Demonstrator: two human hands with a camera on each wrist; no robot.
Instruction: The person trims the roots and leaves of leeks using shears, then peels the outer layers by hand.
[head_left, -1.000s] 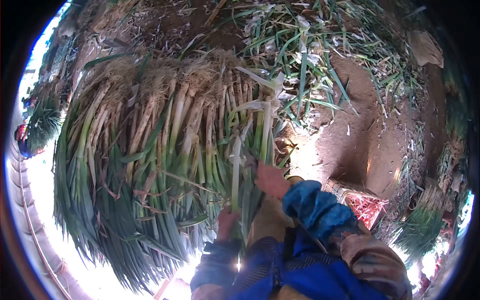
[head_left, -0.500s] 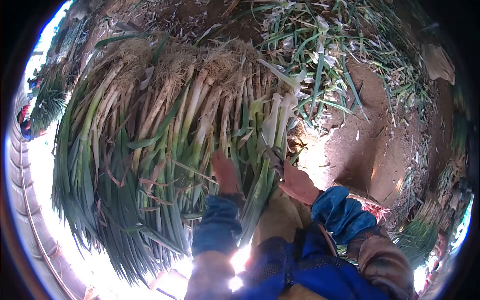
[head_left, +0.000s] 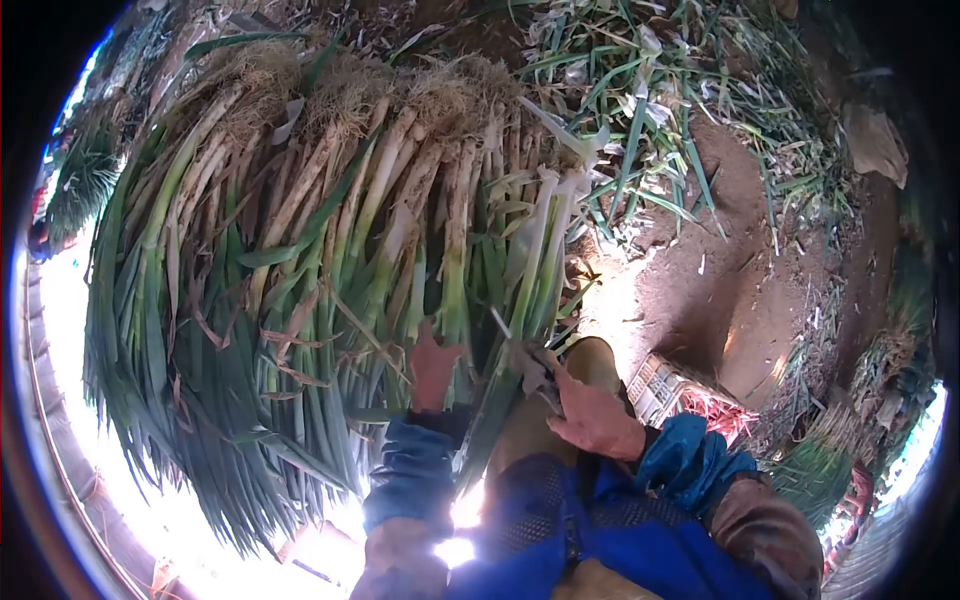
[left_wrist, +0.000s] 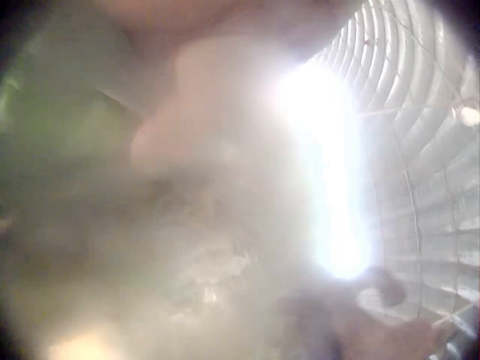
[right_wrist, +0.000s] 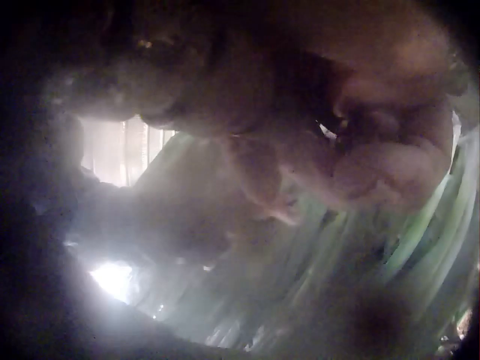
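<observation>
1. Gripping a grey tool [head_left: 538,372], the right hand [head_left: 597,418] has its fingers closed round it, the thin tip pointing to 11 o'clock
2. The left hand [head_left: 433,370] lies over the pile of green onions [head_left: 345,250], between 9 and 10 o'clock from the right hand; I cannot tell whether it holds any
3. That pile spreads from 7 round to 1 o'clock of the left hand, roots [head_left: 440,90] toward 12
4. Off the right hand: paler stalks [head_left: 536,240] toward 11–12, slatted crate [head_left: 652,392] between 2 and 3
</observation>
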